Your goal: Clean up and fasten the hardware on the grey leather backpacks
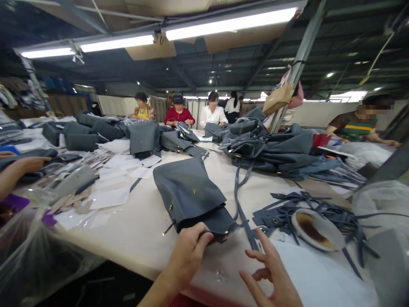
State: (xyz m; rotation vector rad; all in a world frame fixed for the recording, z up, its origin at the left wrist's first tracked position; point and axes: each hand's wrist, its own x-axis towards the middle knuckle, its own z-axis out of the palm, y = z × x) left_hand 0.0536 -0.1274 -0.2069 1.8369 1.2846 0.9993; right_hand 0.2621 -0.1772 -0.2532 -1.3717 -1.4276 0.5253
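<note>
Grey bag [190,189], apparently in left fingers [203,240]

My two bare hands, plain and uncovered.
My left hand [191,243] runs into a slim forearm [159,285], bare down to where the view cuts it off; my right hand [268,268] has slender, tapering fingers [266,244] and shows bare to the wrist. My nails are too small to make out. Red, textured fabric [182,301] shows below, perhaps my clothing; I can't tell.

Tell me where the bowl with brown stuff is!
In the head view, the white bowl sits at the right, among dark straps, beyond the right hand.
</note>
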